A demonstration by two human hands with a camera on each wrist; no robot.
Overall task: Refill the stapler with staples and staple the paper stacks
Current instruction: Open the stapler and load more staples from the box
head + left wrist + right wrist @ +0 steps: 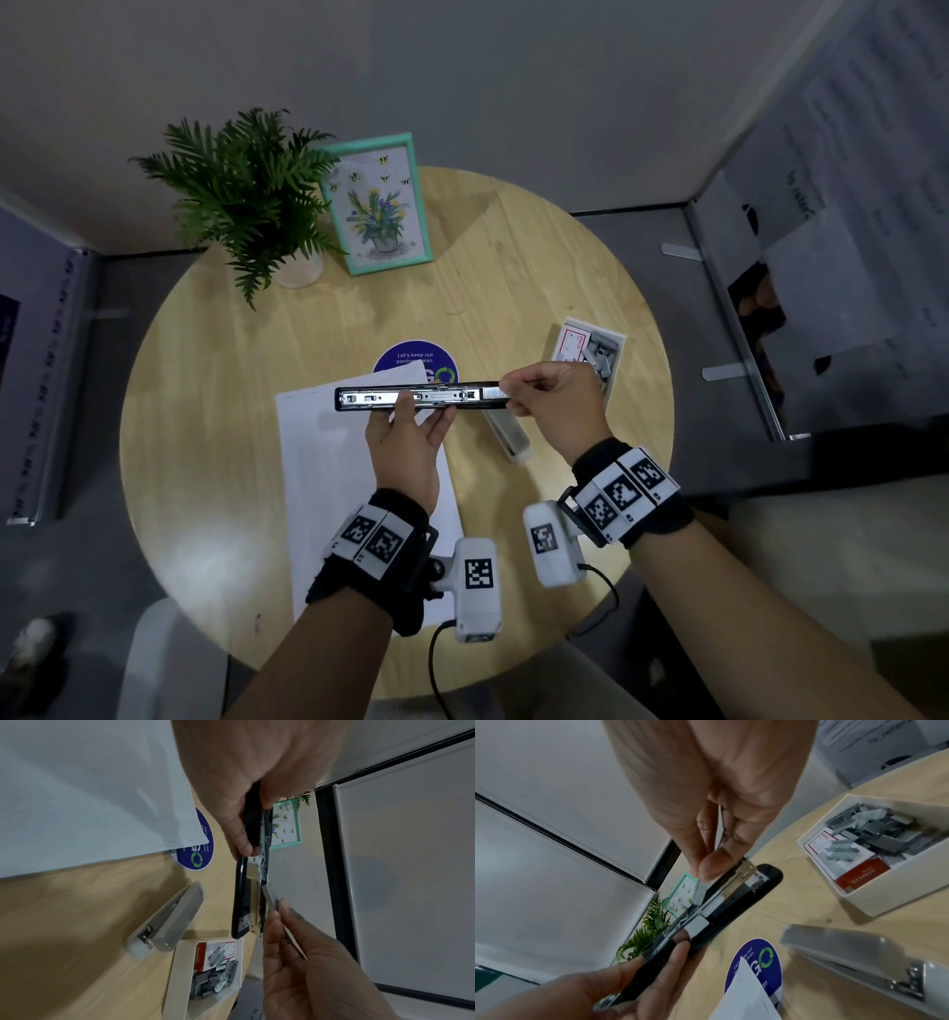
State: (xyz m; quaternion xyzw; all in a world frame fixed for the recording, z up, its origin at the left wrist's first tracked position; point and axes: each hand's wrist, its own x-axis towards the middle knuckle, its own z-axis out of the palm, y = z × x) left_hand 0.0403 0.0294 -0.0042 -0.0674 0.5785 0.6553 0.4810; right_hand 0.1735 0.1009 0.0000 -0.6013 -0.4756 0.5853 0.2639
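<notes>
A black stapler (418, 398) lies swung open flat above the table, its metal staple channel facing up. My left hand (408, 429) grips it from below near the middle, thumb and fingers (241, 839) curled round its black body (746, 902). My right hand (549, 398) pinches a grey strip of staples (270, 897) and holds it slanted against the channel at the stapler's right end; the strip (700, 891) shows under the thumb. A white paper stack (354, 493) lies on the table below the left hand.
A white tray (613, 342) of loose staple strips and a red staple box (859, 877) sits at the right. A grey stapler (508, 434) lies on the round wooden table (231, 411). A potted fern (246, 190), a framed picture (377, 205) and a blue sticker (411, 357) are farther back.
</notes>
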